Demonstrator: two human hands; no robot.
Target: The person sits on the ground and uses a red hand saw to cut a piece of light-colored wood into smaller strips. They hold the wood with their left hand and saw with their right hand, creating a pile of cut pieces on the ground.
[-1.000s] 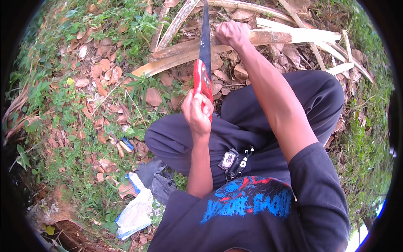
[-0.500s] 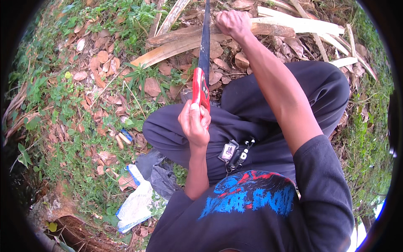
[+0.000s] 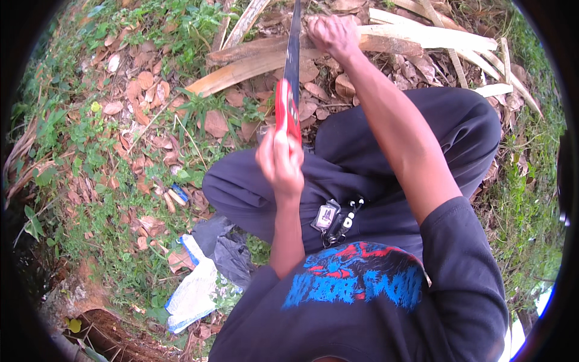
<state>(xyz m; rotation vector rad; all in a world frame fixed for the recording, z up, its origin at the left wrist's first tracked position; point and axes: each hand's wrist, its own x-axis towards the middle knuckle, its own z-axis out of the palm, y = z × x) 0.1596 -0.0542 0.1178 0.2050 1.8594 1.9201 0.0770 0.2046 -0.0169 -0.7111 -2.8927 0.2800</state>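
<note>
Left hand [image 3: 280,161] clamped on the saw's red handle [image 3: 287,111], blade [image 3: 293,51] running up across the palm-frond stalk [image 3: 253,63]. Right hand [image 3: 332,33] closed on that stalk. Handle sits slightly nearer the body than a second ago: mid-stroke.

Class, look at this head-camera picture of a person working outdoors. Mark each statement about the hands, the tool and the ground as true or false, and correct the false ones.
1. The left hand grips the red handle of a long dark blade. True.
2. The right hand rests on the knee. False: it holds a pale strip of wood on the ground.
3. The ground is bare concrete. False: grass and dry brown leaves cover it.
4. A white and blue sack lies beside the person's leg. True.
</note>
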